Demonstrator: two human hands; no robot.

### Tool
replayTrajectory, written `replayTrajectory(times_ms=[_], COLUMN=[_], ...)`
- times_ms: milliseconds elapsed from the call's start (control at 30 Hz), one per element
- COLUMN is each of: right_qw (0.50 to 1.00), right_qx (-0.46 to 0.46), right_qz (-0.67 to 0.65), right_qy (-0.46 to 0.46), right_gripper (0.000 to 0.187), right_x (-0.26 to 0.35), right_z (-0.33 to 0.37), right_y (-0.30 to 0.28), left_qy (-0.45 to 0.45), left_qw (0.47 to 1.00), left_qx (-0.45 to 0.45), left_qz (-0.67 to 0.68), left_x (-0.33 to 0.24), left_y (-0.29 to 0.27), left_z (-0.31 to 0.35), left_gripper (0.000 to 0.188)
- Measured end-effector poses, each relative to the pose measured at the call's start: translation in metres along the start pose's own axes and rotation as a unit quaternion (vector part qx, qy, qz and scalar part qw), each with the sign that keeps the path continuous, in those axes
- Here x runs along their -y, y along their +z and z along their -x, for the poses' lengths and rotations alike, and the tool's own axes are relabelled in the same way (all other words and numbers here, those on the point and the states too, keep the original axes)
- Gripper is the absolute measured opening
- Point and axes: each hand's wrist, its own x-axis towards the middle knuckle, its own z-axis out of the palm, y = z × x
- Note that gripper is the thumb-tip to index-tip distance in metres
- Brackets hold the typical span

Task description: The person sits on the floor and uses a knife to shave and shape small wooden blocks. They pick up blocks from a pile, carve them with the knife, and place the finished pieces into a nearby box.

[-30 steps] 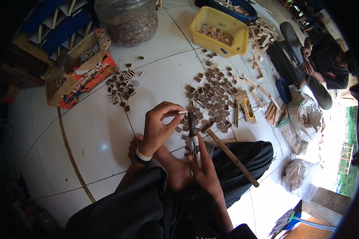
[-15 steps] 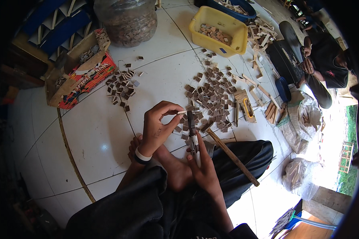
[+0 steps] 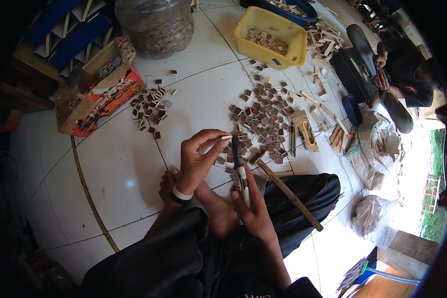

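Observation:
Between the thumb and fingers of my left hand (image 3: 194, 164) is a small pale wooden piece (image 3: 226, 137), held close beside the jaws of a pair of pliers. My right hand (image 3: 256, 216) is wrapped round the white handles of these dark-jawed pliers (image 3: 241, 175), which point away from me. Whether the jaws touch the piece I cannot tell. Beyond both hands spreads a pile of small dark-brown square tiles (image 3: 268, 116), several with thin pale pins or sticks. A hammer (image 3: 289, 194) with a wooden handle leans across my right leg, its head by the pile.
Left stands a cardboard box (image 3: 107, 102) of pieces, with a smaller tile heap (image 3: 151, 108) beside it. A large clear plastic bag (image 3: 156, 30) and a yellow tub (image 3: 273, 30) hold more pieces. Wood offcuts (image 3: 328, 39), a sack (image 3: 375, 149) and another person (image 3: 407, 74) are at right.
My left hand has tilted slightly, turning the wooden piece a little beside the pliers' jaws. The right hand keeps its hold on the pliers. The whole view has shifted very slightly.

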Motion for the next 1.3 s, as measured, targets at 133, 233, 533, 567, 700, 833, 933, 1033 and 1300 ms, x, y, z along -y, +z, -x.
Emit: replayTrajectory(times_ms=[133,233,533,567,700,833,933,1033,1300], right_qw=[0.977,0.969,0.98,0.982,0.988,0.991,0.992,0.995,0.997], right_qx=[0.039,0.037,0.036,0.035,0.027,0.024,0.023,0.022,0.026], right_qz=[-0.168,-0.196,-0.176,-0.168,-0.14,-0.119,-0.111,-0.088,-0.078], right_qy=[0.128,0.144,0.085,0.078,0.055,0.051,0.047,0.04,0.002], right_gripper=[0.079,0.079,0.077,0.077,0.075,0.074,0.073,0.079,0.081], right_x=[0.009,0.009,-0.005,-0.005,-0.006,-0.004,-0.003,-0.006,-0.019], right_z=[0.003,0.003,0.002,0.002,0.001,0.001,0.001,0.0,0.002], right_y=[0.004,0.011,0.019,0.02,0.023,0.022,0.019,0.015,0.016], left_qy=[-0.03,-0.024,-0.037,-0.033,-0.013,-0.013,-0.01,-0.007,-0.021], left_qw=[0.995,0.992,0.988,0.986,0.981,0.985,0.987,0.993,0.99], left_qx=[-0.065,-0.087,-0.135,-0.142,-0.152,-0.113,-0.08,-0.032,-0.048], left_qz=[0.072,0.089,0.058,0.078,0.117,0.127,0.141,0.114,0.129], left_x=[0.009,0.013,0.01,0.01,0.012,0.011,0.007,0.003,0.012], left_y=[0.015,0.019,0.02,0.022,0.024,0.021,0.019,0.014,0.014], left_z=[0.011,0.014,0.015,0.016,0.015,0.014,0.015,0.014,0.016], left_gripper=[0.025,0.025,0.018,0.016,0.014,0.013,0.029,0.05,0.032])
